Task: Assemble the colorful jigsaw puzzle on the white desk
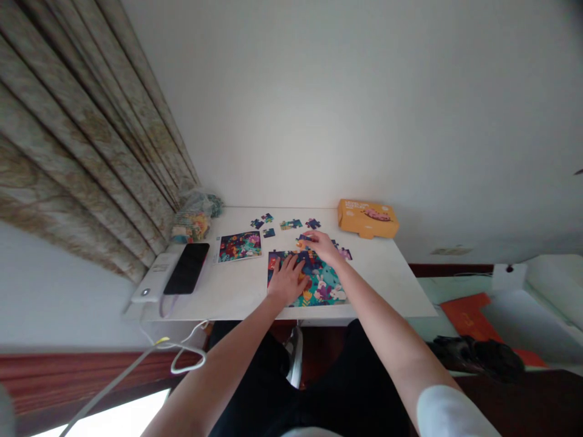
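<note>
A partly joined jigsaw puzzle with rabbits and flowers lies near the front edge of the white table. My left hand rests flat on its left part, fingers spread. Just beyond the puzzle's upper edge, my right hand pinches a dark blue and orange puzzle piece. Part of that piece is hidden by the fingers. Loose puzzle pieces lie farther back, and a purple piece sits right of my right hand. Left of the puzzle is a picture card with a colourful print.
An orange puzzle box stands at the back right of the table. At the left are a black phone, a white box and a clear bag of colourful pieces. A white cable hangs off the front left.
</note>
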The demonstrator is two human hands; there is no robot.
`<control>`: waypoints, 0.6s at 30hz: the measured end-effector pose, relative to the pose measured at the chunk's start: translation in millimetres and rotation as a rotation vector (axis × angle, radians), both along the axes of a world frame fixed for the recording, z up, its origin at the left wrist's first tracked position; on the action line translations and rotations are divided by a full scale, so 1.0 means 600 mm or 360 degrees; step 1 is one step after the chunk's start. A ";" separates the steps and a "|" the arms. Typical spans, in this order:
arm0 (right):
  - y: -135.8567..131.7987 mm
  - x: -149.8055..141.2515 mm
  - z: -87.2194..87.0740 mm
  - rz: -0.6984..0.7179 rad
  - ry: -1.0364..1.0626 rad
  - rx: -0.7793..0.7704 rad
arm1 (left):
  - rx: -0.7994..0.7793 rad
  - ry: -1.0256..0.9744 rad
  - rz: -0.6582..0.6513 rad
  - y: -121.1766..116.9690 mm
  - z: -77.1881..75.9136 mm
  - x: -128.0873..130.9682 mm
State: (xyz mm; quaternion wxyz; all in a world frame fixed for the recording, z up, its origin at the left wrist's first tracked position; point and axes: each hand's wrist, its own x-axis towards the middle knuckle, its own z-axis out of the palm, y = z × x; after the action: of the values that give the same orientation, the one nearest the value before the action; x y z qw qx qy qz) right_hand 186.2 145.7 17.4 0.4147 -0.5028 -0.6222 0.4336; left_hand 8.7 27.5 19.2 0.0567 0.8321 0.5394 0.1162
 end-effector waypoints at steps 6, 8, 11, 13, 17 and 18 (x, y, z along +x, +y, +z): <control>0.053 -0.025 -0.021 0.0205 -0.0541 0.0037 | -0.0058 0.0038 -0.0004 0.000 0.003 0.001; 0.053 -0.026 -0.028 0.0197 -0.0628 0.0063 | -0.0076 0.0049 -0.0012 0.001 0.004 0.001; 0.046 -0.026 -0.034 0.0166 -0.0682 0.0133 | -0.0080 0.0029 -0.0018 0.003 0.002 0.001; 0.040 -0.027 -0.034 0.0166 -0.0682 0.0187 | -0.0072 -0.0008 -0.0023 0.003 -0.001 0.001; 0.027 -0.028 -0.029 0.0189 -0.0740 0.0301 | -0.0025 -0.0091 -0.0033 0.003 -0.006 0.001; 0.024 -0.029 -0.028 0.0181 -0.0764 0.0333 | -0.0018 -0.0101 -0.0036 0.003 -0.007 0.001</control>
State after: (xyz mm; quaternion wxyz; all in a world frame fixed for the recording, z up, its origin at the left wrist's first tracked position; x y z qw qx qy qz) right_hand 168.9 160.1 0.6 0.2800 -0.5097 -0.7715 0.2579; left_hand 9.1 29.5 15.2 0.0799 0.8336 0.5286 0.1388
